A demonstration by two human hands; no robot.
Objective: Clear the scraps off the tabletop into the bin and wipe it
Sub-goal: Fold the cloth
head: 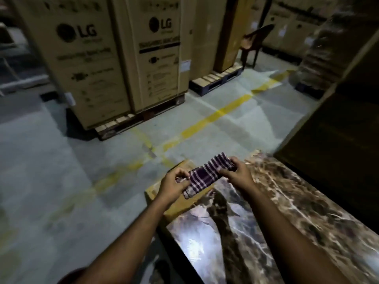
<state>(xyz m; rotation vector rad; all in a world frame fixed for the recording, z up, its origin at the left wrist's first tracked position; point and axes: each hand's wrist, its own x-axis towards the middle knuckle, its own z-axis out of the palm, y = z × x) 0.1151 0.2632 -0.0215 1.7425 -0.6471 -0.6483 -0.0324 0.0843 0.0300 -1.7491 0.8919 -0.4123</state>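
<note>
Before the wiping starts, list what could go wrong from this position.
1. The checked cloth is held folded between the left hand and right hand above the far corner of the marble tabletop; if it slips it may drop past the edge to the floor.
2. The light is dim and the tabletop's pattern is busy and glossy, so scraps could go unseen.
3. No bin is in view, so swept scraps may land on the floor.

Person's arms, head view.
Left hand (pixel 173 185) and right hand (pixel 239 175) bare; both forearms bare, no sleeves, rings or watch visible.
</note>
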